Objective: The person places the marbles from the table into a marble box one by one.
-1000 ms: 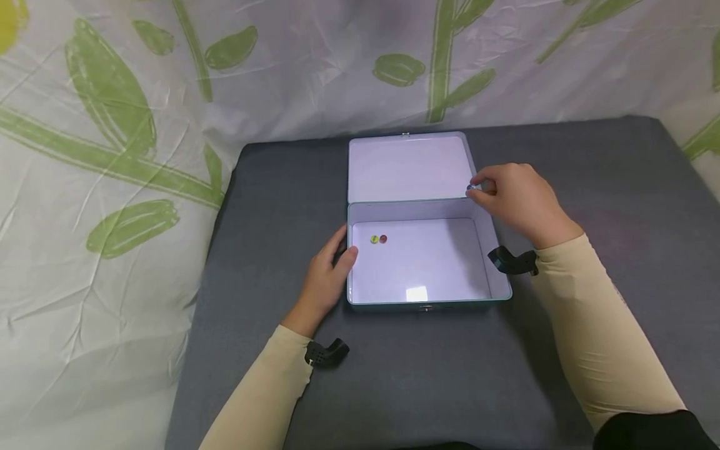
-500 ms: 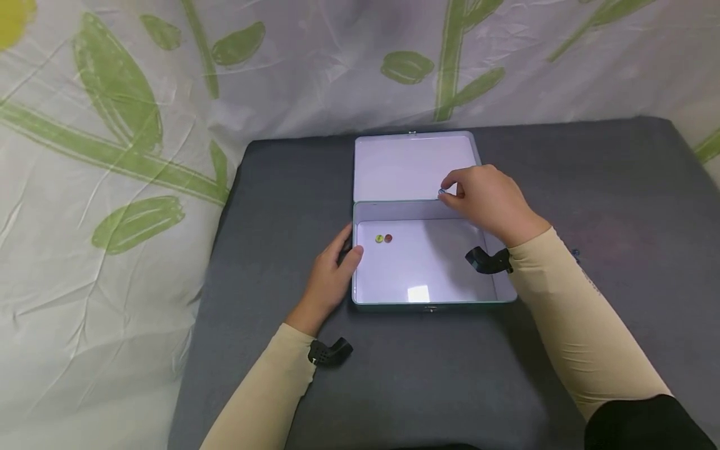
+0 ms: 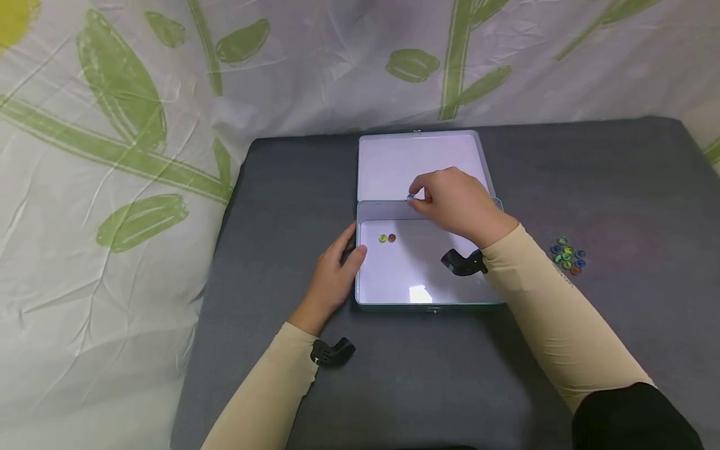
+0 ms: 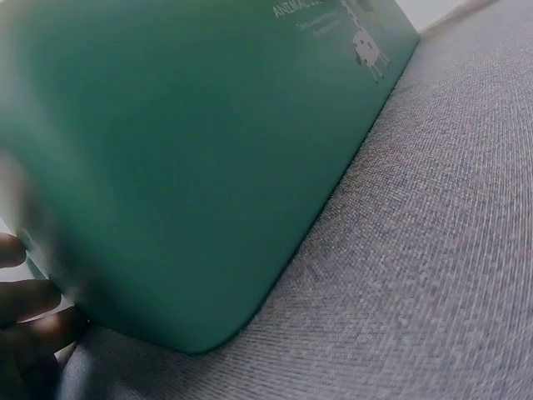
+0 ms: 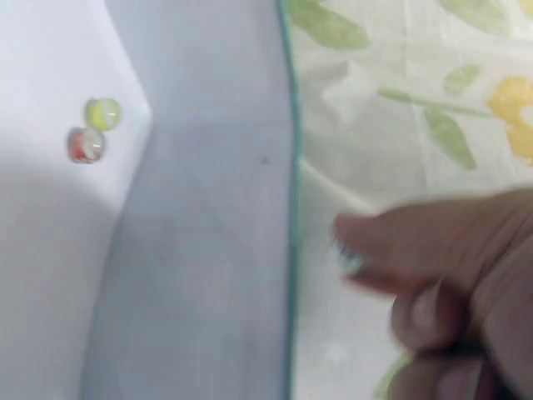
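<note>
A dark grey table cover [image 3: 337,394] is spread beneath everything, and it is backed by a pale curtain [image 3: 332,69] printed with green leaves. On it an open box [image 3: 388,275], green outside and white inside, is set, its lid [image 3: 405,159] laid back behind. Inside, near the left wall, a yellow-green marble [image 3: 382,238] and a red marble [image 3: 392,238] are placed side by side. To the right of the box, a cluster of coloured marbles [image 3: 567,250] is partly bordered by the right sleeve [image 3: 562,319]. The right part of the interior is covered from the head view by the right hand [image 3: 458,203] and a black wrist camera [image 3: 462,262].

A small bluish marble [image 3: 410,197] is pinched between the right thumb and forefinger, seen against the box's back wall; its height cannot be told. The box's left side is touched by the left hand [image 3: 330,278], fingers extended along the outer wall, thumb at the rim.
</note>
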A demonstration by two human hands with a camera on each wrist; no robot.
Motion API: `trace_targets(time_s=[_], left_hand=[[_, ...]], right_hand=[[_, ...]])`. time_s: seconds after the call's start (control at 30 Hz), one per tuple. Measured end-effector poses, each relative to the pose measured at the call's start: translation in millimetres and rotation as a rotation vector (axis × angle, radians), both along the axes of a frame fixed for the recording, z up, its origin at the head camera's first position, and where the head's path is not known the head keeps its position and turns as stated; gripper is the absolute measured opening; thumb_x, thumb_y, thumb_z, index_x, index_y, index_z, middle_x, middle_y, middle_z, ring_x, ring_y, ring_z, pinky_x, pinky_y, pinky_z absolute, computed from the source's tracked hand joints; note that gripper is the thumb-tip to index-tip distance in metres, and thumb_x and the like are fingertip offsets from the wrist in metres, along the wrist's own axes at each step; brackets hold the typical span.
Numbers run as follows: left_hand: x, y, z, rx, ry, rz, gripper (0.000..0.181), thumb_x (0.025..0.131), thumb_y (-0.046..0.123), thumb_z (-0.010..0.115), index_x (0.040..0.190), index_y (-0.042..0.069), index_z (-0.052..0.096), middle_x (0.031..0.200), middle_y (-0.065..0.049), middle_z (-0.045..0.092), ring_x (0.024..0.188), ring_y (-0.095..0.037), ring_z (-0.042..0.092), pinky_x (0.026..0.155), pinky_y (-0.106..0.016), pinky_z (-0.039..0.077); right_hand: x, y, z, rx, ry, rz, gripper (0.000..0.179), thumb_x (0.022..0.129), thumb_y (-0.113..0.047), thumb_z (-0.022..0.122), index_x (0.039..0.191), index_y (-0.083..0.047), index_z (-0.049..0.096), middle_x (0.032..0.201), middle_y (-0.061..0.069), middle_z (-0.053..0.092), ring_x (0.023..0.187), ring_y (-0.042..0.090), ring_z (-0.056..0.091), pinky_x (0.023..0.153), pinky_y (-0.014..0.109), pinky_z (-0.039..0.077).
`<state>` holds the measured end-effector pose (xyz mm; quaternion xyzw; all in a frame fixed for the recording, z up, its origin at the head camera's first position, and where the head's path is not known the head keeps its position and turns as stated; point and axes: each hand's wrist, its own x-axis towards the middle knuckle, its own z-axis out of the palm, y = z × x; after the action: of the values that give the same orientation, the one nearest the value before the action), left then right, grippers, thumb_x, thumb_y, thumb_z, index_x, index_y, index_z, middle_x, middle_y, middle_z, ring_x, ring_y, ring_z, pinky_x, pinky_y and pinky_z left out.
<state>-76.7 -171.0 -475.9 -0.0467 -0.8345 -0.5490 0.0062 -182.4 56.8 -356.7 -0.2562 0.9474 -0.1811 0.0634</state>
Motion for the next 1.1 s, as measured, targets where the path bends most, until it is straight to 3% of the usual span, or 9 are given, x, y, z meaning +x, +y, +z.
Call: trace_targets(time_s=[0.27, 0.6, 1.1], left_hand=[[0.4, -0.4, -0.8, -0.011, -0.002, -0.008, 0.061, 0.099, 0.051, 0.045, 0.153, 0.023, 0.035, 0.151, -0.005, 0.041, 0.137, -0.018, 0.04, 0.111, -0.046, 0.032], [0.7, 0.0, -1.0, -0.02, 0.005, -0.008, 0.062, 0.099, 0.052, 0.044, 0.153, 0.023, 0.035, 0.15, -0.008, 0.043, 0.135, -0.02, 0.043, 0.11, -0.047, 0.034], [0.6, -3.5, -1.0, -0.016, 0.015, 0.001, 0.061, 0.099, 0.051, 0.045, 0.152, 0.022, 0.036, 0.149, -0.008, 0.045, 0.135, -0.019, 0.043, 0.11, -0.046, 0.034]], right_hand=[[0.1, -10, -17.7, -0.012, -0.006, 0.159, 0.018, 0.088, -0.021, 0.072, 0.103, -0.01, 0.075, 0.062, -0.003, 0.057, 0.06, 0.013, 0.049, 0.056, 0.03, 0.04], [-1.1, -14, -35.2, 0.052, -0.071, 0.215, 0.013, 0.087, -0.02, 0.072, 0.096, -0.014, 0.077, 0.06, -0.006, 0.058, 0.062, 0.013, 0.052, 0.06, 0.03, 0.043], [-6.4, -18, -51.4, 0.124, -0.152, 0.21, 0.014, 0.081, -0.012, 0.072, 0.094, -0.012, 0.078, 0.091, 0.0, 0.072, 0.076, 0.017, 0.059, 0.073, 0.036, 0.051]])
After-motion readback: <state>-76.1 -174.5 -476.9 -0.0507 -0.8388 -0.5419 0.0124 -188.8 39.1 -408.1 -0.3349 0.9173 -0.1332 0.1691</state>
